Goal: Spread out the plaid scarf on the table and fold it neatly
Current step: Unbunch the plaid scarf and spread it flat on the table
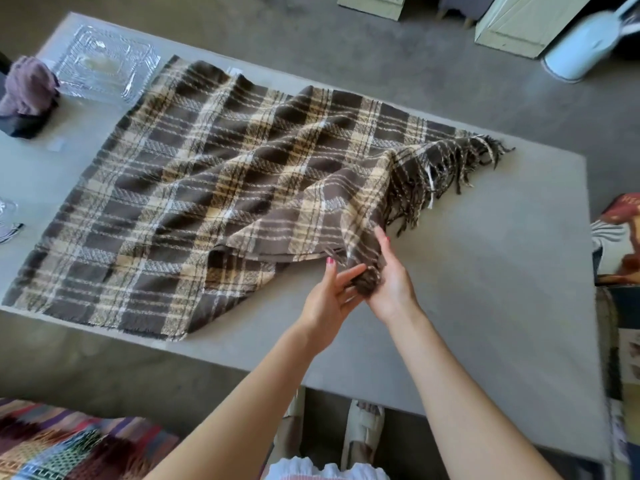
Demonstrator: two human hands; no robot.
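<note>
Plaid scarf point(207, 174) lies spread across a grey desk point(485, 271); right hand point(389, 282) grips its near corner (bunched); left hand point(329, 299) touches it with straight fingers point(350, 271).

Head view looks steeply down onto table point(485, 271)

Both your bare arms reached forward, hands close together. Your right hand point(386, 282) gripped the bunched corner of the scarf point(242, 161); your left hand point(327, 299) touched it, fingers straight.
</note>
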